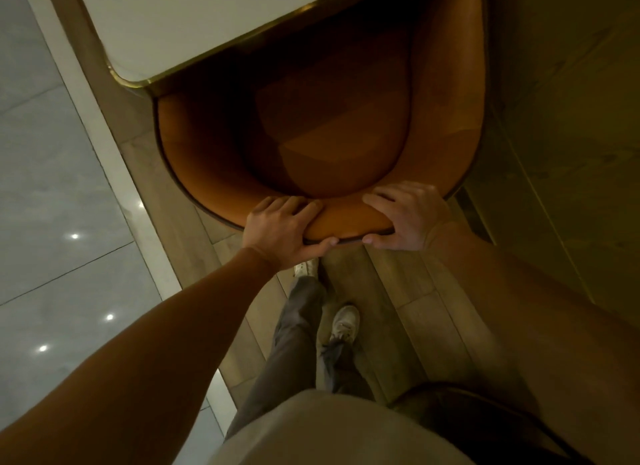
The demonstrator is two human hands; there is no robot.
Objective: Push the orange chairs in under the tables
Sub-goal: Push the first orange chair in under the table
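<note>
Seen from above, looking down the person's own body. The left hand (282,230) is closed around the top edge of the curved backrest of an orange chair (446,125), fingers lying over the inner padded face and the thumb hooked under the outer rim. The right hand (407,217) holds the same backrest edge just beside it, fingers spread over the top and the thumb pressed against the outer side. A short stretch of orange padding shows between the two hands. Both bare forearms reach forward from the lower corners of the view.

The chair is a rounded tub shape with a dark, shadowed seat cushion (329,125) in its middle. Its front part lies beneath the tabletop (194,17), a pale slab with a rounded corner and a thin brass-coloured edge band (138,82); the back half of the seat and the backrest are visible on the near side of that edge.

Below the hands, the person's legs in grey trousers (298,329) and two light-coloured shoes (344,322) stand on a wood-plank floor (398,291), one foot ahead of the other. A pale shirt (329,430) fills the bottom centre. At the lower right, the dark curved rim of another chair (485,426) shows behind the person. To the left, past a white border strip (114,173), lies a glossy grey tiled floor (52,153) with small bright reflections of lights.
</note>
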